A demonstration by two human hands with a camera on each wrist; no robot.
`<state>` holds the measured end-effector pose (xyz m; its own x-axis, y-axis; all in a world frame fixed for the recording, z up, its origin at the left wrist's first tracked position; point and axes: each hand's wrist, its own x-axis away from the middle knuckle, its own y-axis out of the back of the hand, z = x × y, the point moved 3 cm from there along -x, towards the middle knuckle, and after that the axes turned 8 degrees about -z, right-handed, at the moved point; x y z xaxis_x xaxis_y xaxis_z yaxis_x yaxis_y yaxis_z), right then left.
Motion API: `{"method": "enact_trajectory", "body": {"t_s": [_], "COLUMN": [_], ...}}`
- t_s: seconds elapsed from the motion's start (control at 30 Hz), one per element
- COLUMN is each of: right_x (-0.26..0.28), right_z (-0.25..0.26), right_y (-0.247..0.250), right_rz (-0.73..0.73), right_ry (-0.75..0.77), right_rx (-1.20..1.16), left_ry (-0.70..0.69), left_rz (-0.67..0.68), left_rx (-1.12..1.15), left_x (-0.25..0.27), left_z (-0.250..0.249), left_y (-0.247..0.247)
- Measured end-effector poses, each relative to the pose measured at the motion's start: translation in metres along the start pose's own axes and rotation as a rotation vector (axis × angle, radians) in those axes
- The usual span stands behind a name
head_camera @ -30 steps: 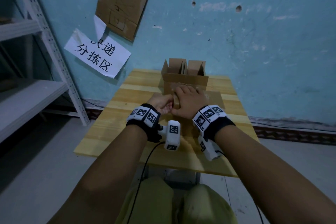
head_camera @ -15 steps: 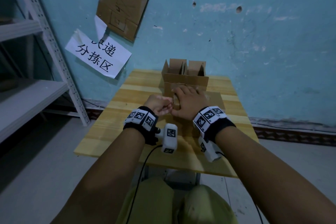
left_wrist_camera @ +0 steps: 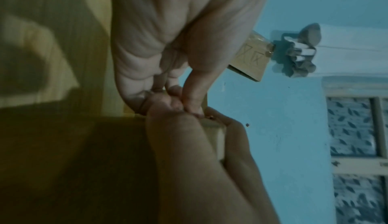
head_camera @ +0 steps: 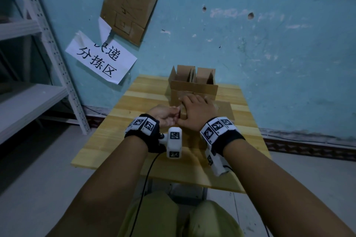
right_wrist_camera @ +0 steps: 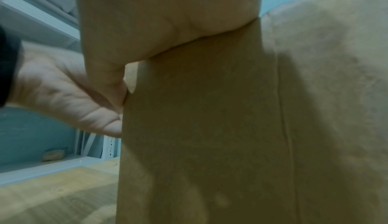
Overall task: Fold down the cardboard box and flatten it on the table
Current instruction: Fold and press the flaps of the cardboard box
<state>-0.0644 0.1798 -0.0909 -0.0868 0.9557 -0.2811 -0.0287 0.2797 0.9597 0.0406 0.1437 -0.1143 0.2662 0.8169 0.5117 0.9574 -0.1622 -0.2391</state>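
A flattened brown cardboard box point(head_camera: 225, 110) lies on the wooden table point(head_camera: 123, 136), mostly hidden under my hands. My right hand point(head_camera: 195, 108) lies palm down on it with straight fingers, pressing it flat. In the right wrist view the palm of my right hand point(right_wrist_camera: 168, 20) sits on the cardboard box point(right_wrist_camera: 199, 136). My left hand point(head_camera: 166, 115) pinches the box's left edge between thumb and fingers. The left wrist view shows my left hand point(left_wrist_camera: 184, 104) pinching that edge of the box point(left_wrist_camera: 219, 138), right beside my right hand's thumb.
Open upright cardboard boxes point(head_camera: 192, 87) stand just beyond my right fingertips at the table's back. The blue wall point(head_camera: 269, 54) behind carries a paper sign point(head_camera: 100, 59) and a cardboard piece point(head_camera: 131, 5). A metal shelf point(head_camera: 28, 98) stands to the left.
My left hand has drawn slightly back toward me and turned at the box's left edge. The right hand has stayed pressed on the cardboard.
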Motion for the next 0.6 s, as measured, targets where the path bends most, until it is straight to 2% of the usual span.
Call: {"method": "enact_trajectory", "body": {"t_s": [0.13,0.33,0.5,0.6], "right_x": [-0.0009,-0.0007,-0.0003,0.0004], "right_z": [-0.0007,-0.0007,0.0005,0.0004], "right_y": [-0.0003,-0.0004,0.0002,0.0], "right_rz": [-0.002,0.011,0.003,0.011], "right_ry": [0.01,0.001,-0.002,-0.004], "right_rx": [0.006,-0.001,-0.004,-0.009], "left_ry": [-0.026,-0.233,-0.299,-0.385], "left_rz": [-0.036,-0.235,-0.259,-0.27], "left_rx": [0.066,-0.132,-0.236,-0.237], "left_x": [-0.002,-0.0063,-0.0102,-0.0072], "left_z": [0.0064,0.0085,0.0105,0.0093], "left_y": [0.0016,0.0036,0.0077,0.0077]}}
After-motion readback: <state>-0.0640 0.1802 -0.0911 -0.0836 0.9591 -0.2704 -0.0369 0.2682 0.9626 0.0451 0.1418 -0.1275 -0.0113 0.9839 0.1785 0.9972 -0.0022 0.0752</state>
